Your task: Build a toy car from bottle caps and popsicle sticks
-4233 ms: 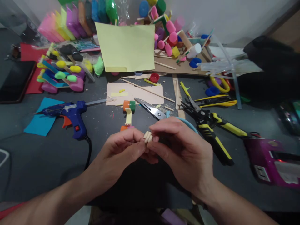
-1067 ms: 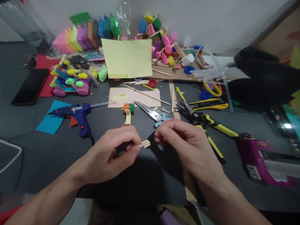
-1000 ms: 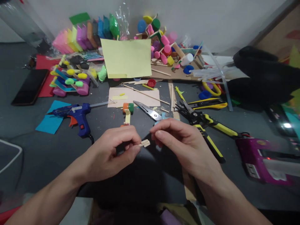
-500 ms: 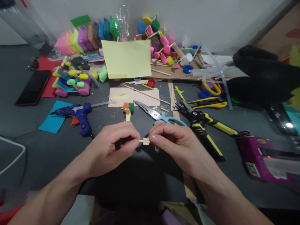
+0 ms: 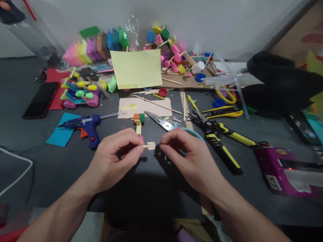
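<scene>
My left hand (image 5: 119, 154) pinches a short wooden stick (image 5: 146, 146) between thumb and forefinger. Small pale wooden pieces (image 5: 151, 144) sit around the stick's right end, pointing toward the other hand. Just to the right, my right hand (image 5: 185, 153) has thumb and fingertips drawn together, apart from the stick, and no object shows between them. Behind my hands stands a small orange and green cylinder (image 5: 139, 118) with a pale strip hanging from it. Scissors (image 5: 165, 125) with blue handles lie partly under my right hand.
A blue glue gun (image 5: 88, 126) rests on a blue sheet at left, near a phone (image 5: 40, 100). At right lie black and yellow pliers (image 5: 219, 141), a yellow cutter (image 5: 224, 111) and a purple device (image 5: 285, 171). Coloured clay packs (image 5: 93, 48) line the back.
My right hand has let go of the stick's end and parted from it. My left hand has shifted slightly left with the stick. The view has tilted a little upward.
</scene>
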The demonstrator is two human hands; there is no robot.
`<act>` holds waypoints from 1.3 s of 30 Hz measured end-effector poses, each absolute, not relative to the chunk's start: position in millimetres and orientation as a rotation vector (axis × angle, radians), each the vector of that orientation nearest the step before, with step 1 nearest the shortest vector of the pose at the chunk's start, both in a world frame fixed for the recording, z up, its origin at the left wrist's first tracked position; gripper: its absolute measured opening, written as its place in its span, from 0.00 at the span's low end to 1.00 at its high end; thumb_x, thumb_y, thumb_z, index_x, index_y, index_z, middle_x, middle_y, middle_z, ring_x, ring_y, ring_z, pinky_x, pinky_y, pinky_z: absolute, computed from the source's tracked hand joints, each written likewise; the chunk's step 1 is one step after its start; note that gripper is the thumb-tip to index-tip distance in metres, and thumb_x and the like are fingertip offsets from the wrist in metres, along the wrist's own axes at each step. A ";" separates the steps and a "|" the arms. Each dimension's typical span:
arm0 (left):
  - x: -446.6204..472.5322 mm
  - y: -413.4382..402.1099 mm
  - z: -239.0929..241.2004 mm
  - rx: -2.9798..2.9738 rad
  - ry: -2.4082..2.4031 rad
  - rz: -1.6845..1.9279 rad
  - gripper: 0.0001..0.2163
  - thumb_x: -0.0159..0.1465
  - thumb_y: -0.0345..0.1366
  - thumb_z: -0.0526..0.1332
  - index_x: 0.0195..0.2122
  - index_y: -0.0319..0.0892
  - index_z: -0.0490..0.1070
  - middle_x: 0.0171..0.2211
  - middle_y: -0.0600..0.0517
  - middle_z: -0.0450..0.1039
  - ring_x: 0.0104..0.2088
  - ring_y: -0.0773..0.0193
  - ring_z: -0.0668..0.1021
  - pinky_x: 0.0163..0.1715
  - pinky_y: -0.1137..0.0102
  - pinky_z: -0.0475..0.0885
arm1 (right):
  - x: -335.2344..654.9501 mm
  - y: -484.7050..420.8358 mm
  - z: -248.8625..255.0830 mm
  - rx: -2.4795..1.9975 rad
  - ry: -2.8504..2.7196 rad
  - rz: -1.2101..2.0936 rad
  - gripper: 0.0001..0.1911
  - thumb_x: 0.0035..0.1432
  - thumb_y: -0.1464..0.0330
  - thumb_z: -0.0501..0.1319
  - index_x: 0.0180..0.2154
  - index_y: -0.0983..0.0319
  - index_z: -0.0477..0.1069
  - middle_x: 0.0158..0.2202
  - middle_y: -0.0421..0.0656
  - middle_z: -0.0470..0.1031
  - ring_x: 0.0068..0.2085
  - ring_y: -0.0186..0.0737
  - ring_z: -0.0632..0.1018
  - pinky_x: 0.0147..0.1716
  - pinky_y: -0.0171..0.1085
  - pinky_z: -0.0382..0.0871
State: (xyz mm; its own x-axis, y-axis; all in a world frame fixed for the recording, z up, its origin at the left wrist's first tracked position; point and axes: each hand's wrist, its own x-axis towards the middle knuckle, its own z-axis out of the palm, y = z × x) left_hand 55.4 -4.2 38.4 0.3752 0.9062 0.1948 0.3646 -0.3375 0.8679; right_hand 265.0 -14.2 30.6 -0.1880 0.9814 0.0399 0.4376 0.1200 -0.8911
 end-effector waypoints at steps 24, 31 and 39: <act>52.5 -6.1 32.4 1.718 1.200 1.060 0.08 0.69 0.29 0.57 0.35 0.46 0.72 0.30 0.54 0.67 0.31 0.65 0.69 0.29 0.68 0.63 | 262.1 -16.0 27.1 -1.470 -1.639 0.911 0.10 0.59 0.72 0.61 0.26 0.58 0.65 0.29 0.39 0.75 0.31 0.35 0.76 0.31 0.33 0.66; 52.3 -3.0 25.5 1.488 1.230 1.291 0.06 0.68 0.31 0.59 0.34 0.45 0.74 0.31 0.54 0.68 0.29 0.66 0.68 0.25 0.70 0.61 | 264.8 -16.0 27.2 -1.458 -1.699 0.849 0.10 0.61 0.71 0.65 0.27 0.59 0.70 0.26 0.36 0.77 0.28 0.32 0.76 0.28 0.31 0.65; 51.6 -0.3 19.9 1.520 1.210 1.426 0.04 0.67 0.31 0.62 0.34 0.44 0.75 0.30 0.53 0.69 0.28 0.67 0.70 0.24 0.71 0.63 | 262.4 -14.7 29.2 -1.347 -1.727 0.769 0.10 0.63 0.77 0.60 0.38 0.58 0.76 0.35 0.36 0.81 0.33 0.30 0.81 0.35 0.29 0.72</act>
